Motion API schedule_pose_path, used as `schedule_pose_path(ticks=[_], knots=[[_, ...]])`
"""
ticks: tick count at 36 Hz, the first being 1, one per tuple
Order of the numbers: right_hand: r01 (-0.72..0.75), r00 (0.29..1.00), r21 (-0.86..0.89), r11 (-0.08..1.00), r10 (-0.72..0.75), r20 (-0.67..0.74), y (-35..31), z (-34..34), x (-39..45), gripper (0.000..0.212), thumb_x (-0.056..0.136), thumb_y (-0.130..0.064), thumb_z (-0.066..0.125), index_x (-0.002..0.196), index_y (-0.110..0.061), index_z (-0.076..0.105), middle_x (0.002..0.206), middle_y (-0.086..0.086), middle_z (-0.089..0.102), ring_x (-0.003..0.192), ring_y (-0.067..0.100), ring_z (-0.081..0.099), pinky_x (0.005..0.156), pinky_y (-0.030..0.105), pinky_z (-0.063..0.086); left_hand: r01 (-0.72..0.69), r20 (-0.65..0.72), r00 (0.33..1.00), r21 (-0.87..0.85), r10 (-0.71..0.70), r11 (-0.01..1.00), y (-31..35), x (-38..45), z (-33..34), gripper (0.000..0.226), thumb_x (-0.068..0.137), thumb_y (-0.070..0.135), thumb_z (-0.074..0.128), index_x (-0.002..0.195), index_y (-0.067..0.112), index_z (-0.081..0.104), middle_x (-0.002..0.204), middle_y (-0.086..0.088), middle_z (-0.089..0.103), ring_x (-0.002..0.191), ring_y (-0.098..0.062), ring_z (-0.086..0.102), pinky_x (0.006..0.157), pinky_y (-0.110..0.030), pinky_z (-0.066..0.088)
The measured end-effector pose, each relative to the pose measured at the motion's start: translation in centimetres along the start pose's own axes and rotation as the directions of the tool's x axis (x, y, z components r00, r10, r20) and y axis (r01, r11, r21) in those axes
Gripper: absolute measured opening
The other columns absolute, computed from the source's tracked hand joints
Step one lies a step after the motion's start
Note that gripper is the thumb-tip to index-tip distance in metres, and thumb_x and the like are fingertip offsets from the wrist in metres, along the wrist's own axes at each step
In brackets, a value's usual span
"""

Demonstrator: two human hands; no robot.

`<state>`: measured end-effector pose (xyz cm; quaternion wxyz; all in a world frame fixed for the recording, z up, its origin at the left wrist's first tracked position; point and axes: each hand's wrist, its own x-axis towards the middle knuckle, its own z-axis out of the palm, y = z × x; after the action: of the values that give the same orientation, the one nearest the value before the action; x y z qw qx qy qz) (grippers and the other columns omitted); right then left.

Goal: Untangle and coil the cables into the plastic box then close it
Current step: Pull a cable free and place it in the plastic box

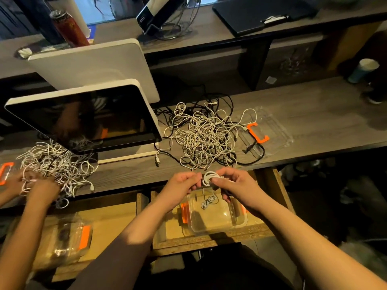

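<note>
Cables [206,136] lie in a tangled heap of white and black on the desk [314,109], right of a white-framed monitor [83,116]. Both hands hold a small white coil [209,178] between them at the desk's near edge: the left hand [183,183] pinches its left side, and the right hand [234,184] closes fingers and thumb around its right side. Directly beneath the coil, a clear plastic box [215,225] with orange clips sits open in a wooden drawer [205,241], with one small coiled white cable [209,200] already inside. The clear lid [274,130], with an orange clip, rests on the desk just right of the heap, partly under its outer loops. At far left, another person's hands [37,185] are buried in a second pile of white cables [54,162].
</note>
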<state>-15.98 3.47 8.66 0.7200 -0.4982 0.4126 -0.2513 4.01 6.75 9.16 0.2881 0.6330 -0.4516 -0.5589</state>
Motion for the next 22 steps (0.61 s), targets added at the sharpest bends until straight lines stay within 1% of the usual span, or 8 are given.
schedule_pose_path(ticks=[5, 7, 9, 12, 15, 18, 20, 22], knots=[[-0.077, 0.996, -0.064, 0.995, 0.079, 0.028, 2.6, -1.0, 0.2, 0.013, 0.092, -0.021, 0.068, 0.102, -0.014, 0.073, 0.081, -0.001, 0.067, 0.065, 0.010, 0.053, 0.058, 0.023, 0.043, 0.067, -0.004, 0.998, 0.126, -0.067, 0.990, -1.5, 0.6, 1.7, 0.027, 0.103, 0.019, 0.051, 0.092, 0.005, 0.071, 0.068, 0.008, 0.060, 0.058, 0.001, 0.051, 0.063, -0.020, 0.042], [-0.104, 0.994, -0.112, 0.988, 0.107, 0.015, 3.7, -1.6, 0.3, 0.016, 0.091, -0.026, 0.070, 0.102, -0.017, 0.075, 0.084, -0.001, 0.069, 0.066, 0.010, 0.053, 0.059, 0.024, 0.042, 0.083, -0.019, 0.997, 0.140, -0.081, 0.987, -2.1, 0.7, 2.4, 0.028, 0.104, 0.020, 0.047, 0.102, 0.012, 0.074, 0.072, 0.008, 0.062, 0.062, 0.001, 0.053, 0.068, -0.023, 0.042], [-0.136, 0.990, -0.132, 0.982, 0.139, 0.012, 4.8, -1.9, 0.3, 0.016, 0.088, -0.031, 0.072, 0.101, -0.022, 0.076, 0.085, -0.001, 0.071, 0.066, 0.011, 0.053, 0.059, 0.024, 0.043, 0.069, 0.038, 0.997, 0.107, -0.074, 0.992, -2.4, 0.5, 2.9, 0.028, 0.104, 0.024, 0.048, 0.106, 0.022, 0.076, 0.080, 0.006, 0.068, 0.072, 0.000, 0.058, 0.072, -0.021, 0.045], [-0.186, 0.982, -0.134, 0.973, 0.188, 0.003, 6.3, -2.7, 0.6, 0.011, 0.086, -0.030, 0.076, 0.096, -0.025, 0.074, 0.081, -0.004, 0.069, 0.065, 0.010, 0.053, 0.057, 0.024, 0.042, 0.051, 0.118, 0.991, 0.079, -0.060, 0.996, -3.2, 0.9, 4.0, 0.011, 0.096, 0.028, 0.066, 0.101, 0.028, 0.075, 0.079, 0.014, 0.071, 0.069, 0.007, 0.060, 0.064, -0.012, 0.044], [-0.260, 0.965, -0.152, 0.954, 0.251, -0.071, 7.8, -3.6, 1.2, 0.035, 0.080, -0.026, 0.081, 0.112, -0.018, 0.066, 0.091, 0.004, 0.067, 0.067, 0.009, 0.057, 0.059, 0.024, 0.046, 0.075, 0.083, 0.993, 0.133, -0.086, 0.988, -5.1, 1.9, 5.2, 0.006, 0.089, 0.027, 0.076, 0.092, 0.022, 0.076, 0.068, 0.017, 0.065, 0.059, 0.005, 0.053, 0.056, -0.014, 0.040], [-0.313, 0.948, -0.045, 0.949, 0.309, -0.082, 9.3, -4.5, 2.1, 0.035, 0.083, -0.015, 0.078, 0.114, -0.013, 0.064, 0.098, 0.007, 0.068, 0.076, 0.012, 0.062, 0.068, 0.026, 0.052, 0.157, 0.000, 0.987, 0.117, -0.159, 0.981, -7.4, 3.6, 6.1, 0.008, 0.088, 0.022, 0.077, 0.083, 0.028, 0.075, 0.072, 0.020, 0.067, 0.069, 0.003, 0.059, 0.071, -0.024, 0.044], [-0.345, 0.933, 0.050, 0.937, 0.348, -0.094, 10.3, -4.9, 2.7, 0.027, 0.086, -0.009, 0.073, 0.111, -0.008, 0.065, 0.098, 0.011, 0.069, 0.081, 0.018, 0.064, 0.075, 0.030, 0.055, 0.251, -0.049, 0.968, 0.109, -0.247, 0.962, -9.1, 4.6, 6.6, 0.013, 0.089, 0.024, 0.076, 0.078, 0.030, 0.074, 0.076, 0.014, 0.069, 0.076, -0.006, 0.061, 0.078, -0.032, 0.047], [-0.375, 0.914, 0.050, 0.926, 0.378, -0.145, 11.3, -5.2, 3.5, 0.021, 0.086, -0.004, 0.069, 0.106, -0.007, 0.067, 0.098, 0.013, 0.070, 0.084, 0.022, 0.065, 0.079, 0.033, 0.056, 0.316, -0.097, 0.947, 0.082, -0.308, 0.945, -10.6, 5.3, 7.0, 0.016, 0.087, 0.033, 0.075, 0.074, 0.023, 0.077, 0.077, 0.003, 0.069, 0.078, -0.015, 0.059, 0.078, -0.035, 0.046]])
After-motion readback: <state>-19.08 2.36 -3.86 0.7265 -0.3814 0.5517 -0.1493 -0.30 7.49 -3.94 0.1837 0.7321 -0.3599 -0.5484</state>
